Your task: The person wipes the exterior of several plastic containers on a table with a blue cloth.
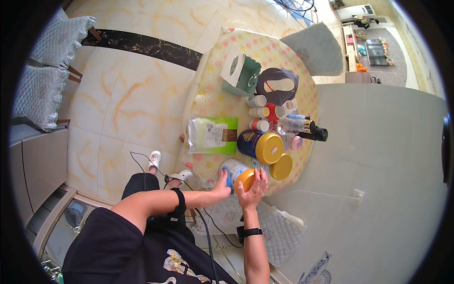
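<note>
At the near end of the table, a white can (234,167) with a gold lid (244,180) is between my hands. My left hand (222,186) presses a blue cloth (228,180) against the can's side. My right hand (252,188) grips the gold lid, thumb on its near side and fingers over its far edge. Just beyond stand a dark blue tub (248,142) with a gold lid and another gold-lidded can (282,167). A green and white packet (212,135) with a printed label lies flat to their left.
Several small white-capped bottles (260,125), a clear bottle (291,126) and a black-capped bottle (319,134) crowd the table's right side. Farther back are a green and white basket (241,76) and a grey bag (276,94). A wall (372,149) borders the right; cables hang near my legs.
</note>
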A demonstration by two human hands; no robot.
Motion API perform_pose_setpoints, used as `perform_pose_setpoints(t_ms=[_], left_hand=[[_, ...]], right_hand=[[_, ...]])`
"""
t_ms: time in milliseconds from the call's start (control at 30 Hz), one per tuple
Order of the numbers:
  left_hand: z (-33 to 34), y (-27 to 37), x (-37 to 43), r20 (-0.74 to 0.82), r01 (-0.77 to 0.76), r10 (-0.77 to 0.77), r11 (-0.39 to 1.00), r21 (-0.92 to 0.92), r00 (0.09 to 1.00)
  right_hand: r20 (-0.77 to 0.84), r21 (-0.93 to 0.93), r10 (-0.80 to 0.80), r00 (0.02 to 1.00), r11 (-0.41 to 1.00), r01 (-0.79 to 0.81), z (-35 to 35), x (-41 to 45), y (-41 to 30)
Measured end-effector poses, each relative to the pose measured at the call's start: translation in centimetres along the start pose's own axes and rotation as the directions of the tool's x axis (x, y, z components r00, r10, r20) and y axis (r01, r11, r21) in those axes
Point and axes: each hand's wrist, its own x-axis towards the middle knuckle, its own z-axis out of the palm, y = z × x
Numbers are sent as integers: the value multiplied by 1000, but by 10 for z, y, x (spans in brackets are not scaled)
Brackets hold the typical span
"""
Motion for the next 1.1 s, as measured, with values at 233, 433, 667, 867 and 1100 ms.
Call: perform_pose_setpoints(t_ms=[233, 433, 667, 867, 1100], left_hand=[[-13, -29, 26, -41, -10, 16, 989, 151, 999], [-9, -14, 27, -134, 104, -79, 976, 191, 988], [8, 42, -11, -142, 181, -148, 952, 249, 979], [1, 60, -19, 32, 231, -229, 970, -73, 973], [-18, 65, -33, 129, 193, -172, 966, -174, 977]], right_hand=[[-11, 11, -2, 1000, 1000, 3, -1, -1, 1], [-13, 16, 0, 1000, 1000, 1, 3, -2, 3], [-35, 1, 20, 999, 1000, -20, -3, -2, 2], [-90, 38, 18, 996, 999, -14, -1, -2, 4], [-125, 100, 2, 992, 995, 11, 1, -5, 6]])
